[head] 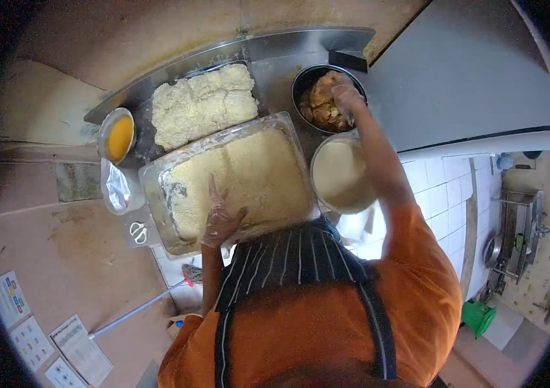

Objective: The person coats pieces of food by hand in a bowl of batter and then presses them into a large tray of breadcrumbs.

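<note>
My right hand (348, 94), in a clear glove, reaches into a dark round bowl (295, 97) and grasps at a brown, marinated piece of what looks like meat (323, 92). Gloved too, my left hand (221, 213) hovers over or rests on pale breadcrumbs (255, 179) in a large clear plastic tub (146, 182), fingers spread and nothing held. Behind the tub, several crumb-coated pieces (204, 104) lie side by side on a tray. A round container of pale batter or flour (340, 174) stands beside the tub, below my right forearm.
At the left are a metal bowl of orange-yellow liquid (120, 138), a clear plastic container with a bag (117, 189) and white-handled scissors (138, 233). A raised steel edge (197, 56) backs the counter. A large grey surface (464, 77) lies at the right.
</note>
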The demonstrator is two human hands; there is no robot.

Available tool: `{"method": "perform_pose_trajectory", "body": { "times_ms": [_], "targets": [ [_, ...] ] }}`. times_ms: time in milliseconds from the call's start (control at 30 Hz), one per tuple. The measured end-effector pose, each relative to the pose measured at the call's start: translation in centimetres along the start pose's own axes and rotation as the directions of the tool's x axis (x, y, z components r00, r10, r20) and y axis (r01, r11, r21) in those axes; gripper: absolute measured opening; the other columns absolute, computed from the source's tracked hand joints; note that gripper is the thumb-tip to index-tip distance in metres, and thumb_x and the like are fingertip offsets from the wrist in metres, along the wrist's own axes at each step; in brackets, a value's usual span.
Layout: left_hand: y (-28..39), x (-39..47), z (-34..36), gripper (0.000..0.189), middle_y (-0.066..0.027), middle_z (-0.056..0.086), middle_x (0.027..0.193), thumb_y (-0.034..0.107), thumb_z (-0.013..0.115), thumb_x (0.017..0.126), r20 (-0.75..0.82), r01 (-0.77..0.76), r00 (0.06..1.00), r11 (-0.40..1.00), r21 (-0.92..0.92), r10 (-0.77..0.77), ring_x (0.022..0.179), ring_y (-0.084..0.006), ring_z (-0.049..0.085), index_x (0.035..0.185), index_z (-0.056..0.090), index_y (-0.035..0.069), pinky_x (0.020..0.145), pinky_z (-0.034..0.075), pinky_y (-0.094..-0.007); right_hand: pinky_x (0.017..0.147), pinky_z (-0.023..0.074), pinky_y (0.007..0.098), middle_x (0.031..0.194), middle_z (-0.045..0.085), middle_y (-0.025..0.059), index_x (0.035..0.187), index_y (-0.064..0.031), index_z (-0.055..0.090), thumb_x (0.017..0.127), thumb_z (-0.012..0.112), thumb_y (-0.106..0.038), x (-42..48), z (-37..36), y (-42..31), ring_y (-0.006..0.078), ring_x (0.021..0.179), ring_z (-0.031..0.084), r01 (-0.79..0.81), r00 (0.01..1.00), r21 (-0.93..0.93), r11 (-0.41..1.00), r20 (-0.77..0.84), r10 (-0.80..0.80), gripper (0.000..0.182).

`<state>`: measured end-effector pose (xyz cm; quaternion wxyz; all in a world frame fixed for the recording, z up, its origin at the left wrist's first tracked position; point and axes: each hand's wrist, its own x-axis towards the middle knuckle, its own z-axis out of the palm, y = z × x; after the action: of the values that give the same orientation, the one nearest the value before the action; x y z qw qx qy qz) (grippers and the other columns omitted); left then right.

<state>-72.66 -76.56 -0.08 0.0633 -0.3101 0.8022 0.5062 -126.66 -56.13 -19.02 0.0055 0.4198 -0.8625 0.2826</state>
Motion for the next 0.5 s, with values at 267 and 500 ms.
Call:
{"method": "perform_pose_trajectory", "body": {
  "times_ms": [267, 500],
  "targets": [
    [2.6, 4.8, 3.4, 0.119, -0.0226, 0.012, 0.162, 0.032, 0.079, 0.089, 0.114, -0.389, 0.902, 0.897, -0.211, 0.417, 0.139, -0.0403, 0.045, 0.161, -0.013, 0.01, 0.112, 0.043, -0.0485, 0.082, 0.0567, 0.0334, 0.123, 0.061, 0.0054, 0.134, -0.0116, 0.053, 0.085, 0.063, -0.001, -4.6, -7.7, -5.4, 0.0205, 0.107, 0.063, -0.297, 0.932, 0.804, 0.515, 0.127, 0.339, 0.051],
    [11.8, 13.5, 10.2, 0.102, -0.0285, 0.036, 0.152, 0.031, 0.078, 0.091, 0.203, -0.34, 0.866, 0.835, -0.433, 0.458, 0.128, -0.0361, 0.056, 0.16, 0.007, 0.007, 0.101, 0.051, -0.0454, 0.084, 0.054, 0.0302, 0.116, 0.064, 0.0044, 0.123, -0.01, 0.061, 0.078, 0.064, 0.009, -6.8, -12.1, -8.5, 0.0172, 0.1, 0.064, -0.154, 0.985, 0.713, 0.684, 0.058, 0.161, 0.049]
  ]
}}
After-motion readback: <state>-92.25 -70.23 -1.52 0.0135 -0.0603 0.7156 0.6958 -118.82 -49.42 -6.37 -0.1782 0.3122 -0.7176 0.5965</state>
